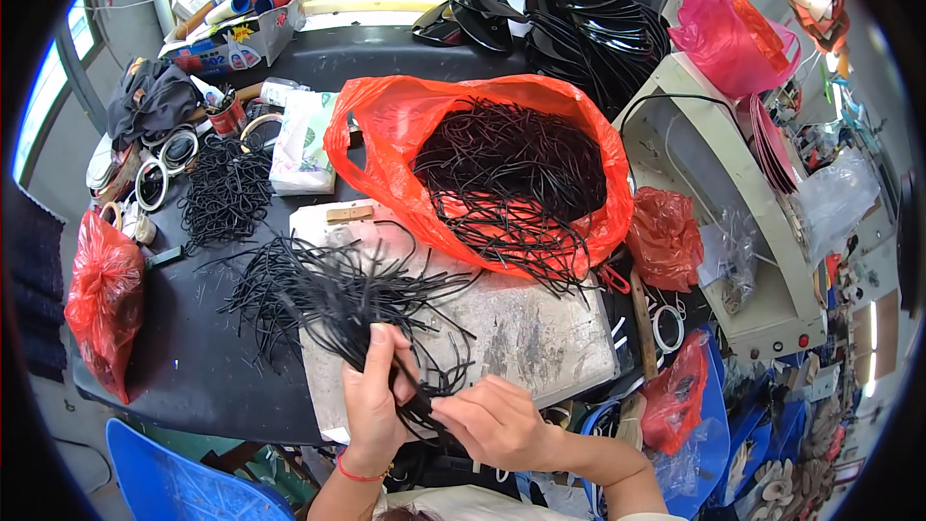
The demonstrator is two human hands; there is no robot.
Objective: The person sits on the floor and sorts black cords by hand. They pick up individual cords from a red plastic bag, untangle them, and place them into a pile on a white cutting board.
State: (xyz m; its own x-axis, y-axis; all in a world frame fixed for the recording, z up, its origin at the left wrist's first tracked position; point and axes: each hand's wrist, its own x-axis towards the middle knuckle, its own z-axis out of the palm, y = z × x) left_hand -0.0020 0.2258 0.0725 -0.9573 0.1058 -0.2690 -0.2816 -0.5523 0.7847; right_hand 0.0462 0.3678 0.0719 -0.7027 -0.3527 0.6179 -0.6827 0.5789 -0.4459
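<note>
A thick bunch of thin black cords [352, 294] fans out up and to the left from my left hand [378, 396], which is closed around it. My right hand [502, 422] pinches the lower end of the same bunch, its fingertips close to the left hand. Loose cord ends spread over a worn pale board [540, 342] under the bunch. Just beyond, an orange-red plastic bag [386, 125] lies open, full of more black cords [511, 159], some spilling over its near edge. The ends between my fingers are partly hidden.
A tangled heap of black cords [227, 191] lies left on the black table [212, 328], near a tissue pack [304, 145] and tape rolls [151, 183]. A tied red bag [106, 299] sits at the left edge. The beige machine [714, 174] stands right; a blue chair [183, 478] is lower left.
</note>
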